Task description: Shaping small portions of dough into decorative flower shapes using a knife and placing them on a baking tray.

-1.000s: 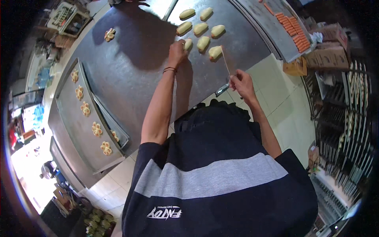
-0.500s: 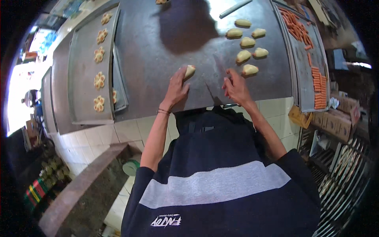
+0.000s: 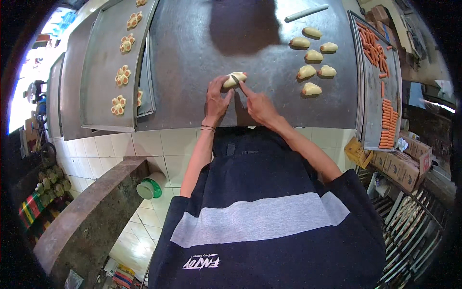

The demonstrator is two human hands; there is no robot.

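Note:
A sausage wrapped in pale dough (image 3: 230,83) lies on the metal table near its front edge. My left hand (image 3: 216,101) grips the left end of this roll between fingers and thumb. A knife (image 3: 235,80) is closed in my right hand (image 3: 262,108), its forefinger stretched forward; the blade lies across the middle of the roll, and the handle is hidden in the palm. To the right sit several more dough-wrapped sausages (image 3: 314,56), whole, with sausage tips showing at some ends.
On the left a metal tray (image 3: 98,72) carries several flower-shaped dough pieces (image 3: 123,75), with another tray (image 3: 148,91) partly under it. A pale rod (image 3: 306,13) lies at the far right. Beyond the right edge, a tray holds many sausages (image 3: 386,118). Cardboard boxes (image 3: 395,167) stand below.
My right hand has brought the knife leftward from beside the whole rolls onto the roll in my left hand. The left hand still holds that roll. The whole view has shifted slightly.

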